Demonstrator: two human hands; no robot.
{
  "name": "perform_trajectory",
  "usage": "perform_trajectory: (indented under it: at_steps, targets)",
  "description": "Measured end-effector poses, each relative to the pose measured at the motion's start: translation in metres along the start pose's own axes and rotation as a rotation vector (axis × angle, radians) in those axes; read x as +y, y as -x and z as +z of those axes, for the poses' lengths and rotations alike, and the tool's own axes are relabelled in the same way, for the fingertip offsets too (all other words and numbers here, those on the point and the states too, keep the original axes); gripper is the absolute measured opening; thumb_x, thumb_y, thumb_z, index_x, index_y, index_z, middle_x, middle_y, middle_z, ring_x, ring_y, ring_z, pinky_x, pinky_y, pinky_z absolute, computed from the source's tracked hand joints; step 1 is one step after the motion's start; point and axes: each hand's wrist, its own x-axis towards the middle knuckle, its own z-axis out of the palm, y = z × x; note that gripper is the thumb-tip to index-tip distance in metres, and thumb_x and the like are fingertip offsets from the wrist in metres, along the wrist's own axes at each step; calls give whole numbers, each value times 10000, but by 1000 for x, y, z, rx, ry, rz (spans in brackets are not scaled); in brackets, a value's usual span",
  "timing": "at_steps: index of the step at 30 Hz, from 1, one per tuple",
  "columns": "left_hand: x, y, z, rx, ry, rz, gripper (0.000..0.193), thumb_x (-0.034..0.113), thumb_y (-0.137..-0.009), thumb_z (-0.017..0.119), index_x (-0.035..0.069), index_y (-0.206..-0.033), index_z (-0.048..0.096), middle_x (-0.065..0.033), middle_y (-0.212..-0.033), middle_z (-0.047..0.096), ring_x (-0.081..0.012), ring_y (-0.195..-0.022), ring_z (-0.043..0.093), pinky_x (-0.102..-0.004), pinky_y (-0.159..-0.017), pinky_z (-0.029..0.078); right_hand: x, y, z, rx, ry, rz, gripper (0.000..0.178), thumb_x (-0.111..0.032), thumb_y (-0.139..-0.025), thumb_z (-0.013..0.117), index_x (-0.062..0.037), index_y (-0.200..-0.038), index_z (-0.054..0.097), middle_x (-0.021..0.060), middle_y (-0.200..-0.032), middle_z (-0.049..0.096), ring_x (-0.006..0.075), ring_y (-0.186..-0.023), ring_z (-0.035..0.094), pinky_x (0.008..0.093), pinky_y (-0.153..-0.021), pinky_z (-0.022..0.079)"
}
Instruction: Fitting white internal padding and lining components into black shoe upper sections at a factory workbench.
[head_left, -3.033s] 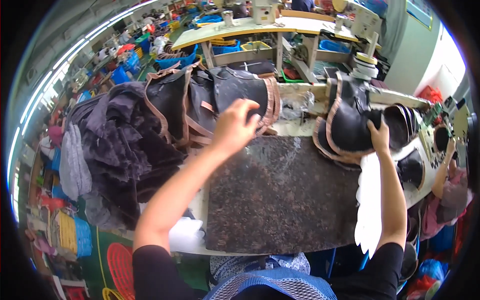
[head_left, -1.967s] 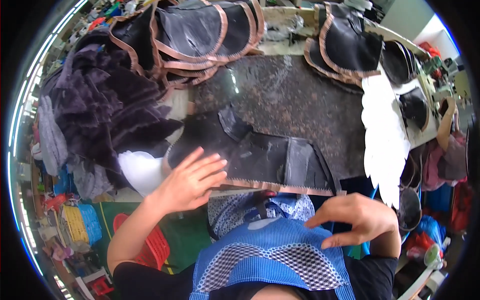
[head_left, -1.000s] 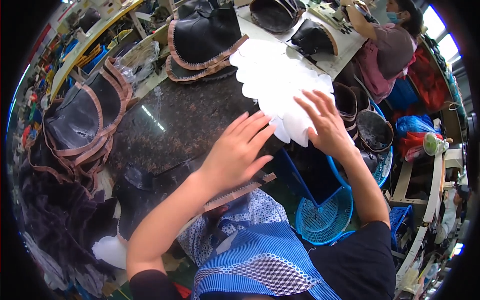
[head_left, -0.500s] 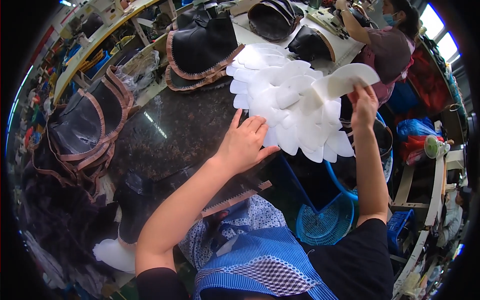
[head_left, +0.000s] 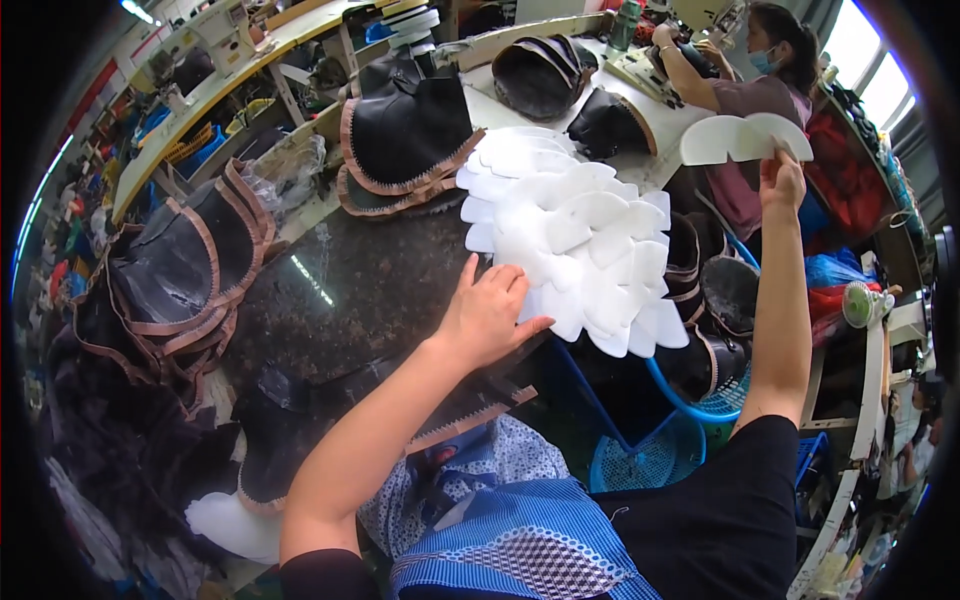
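A wide pile of thin white curved pieces point(head_left: 590, 235) lies overlapped at the middle of the view. My left hand point(head_left: 488, 310) rests at the pile's near-left edge, fingers and thumb spread, fingertips against the outer pieces. Up at the right, my right hand point(head_left: 783, 182) pinches a white stiffener-like piece point(head_left: 735, 141) by its lower edge, lifted away from the pile. It has two rounded lobes with a notch between; whether it is one piece or two, I cannot tell. Left of the pile, black leather-like pieces with brown toothed edging point(head_left: 405, 130) stand stacked.
A dark speckled tabletop point(head_left: 310, 320) stretches to my left, with more edged black pieces point(head_left: 165, 260) beyond. Below the pile are a blue bin point(head_left: 615, 400) and a blue basket point(head_left: 645, 455). A masked co-worker point(head_left: 765, 80) sits at the far right. A small fan point(head_left: 862, 303) stands at right.
My right hand has moved up and right, carrying the white piece clear of the pile. The left hand keeps its place at the pile's edge. The whole view has shifted slightly.
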Motion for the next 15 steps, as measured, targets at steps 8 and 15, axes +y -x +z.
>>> perform_trajectory:
  at_steps: [8,15]
  targets:
    - [32,-9,-73,163,1396,-334,576,391,-1033,628,-17,-1421,507,-145,-1291,651,-180,-1207,608,-324,-1028,481,10,264,75,-713,-61,479,336,-85,-1003,624,-23,-1334,616,47,-1166,700,130,-1004,684,299,-914,561]
    - [9,48,-107,27,731,-240,184,110,-1012,602,-23,-1102,691,-85,-882,713,-122,-803,659,-259,-737,523,-17,285,91,-1137,705,-633,715,-167,-828,817,-66,-1459,497,169,-1472,531,313,-1327,545,434,-1130,406]
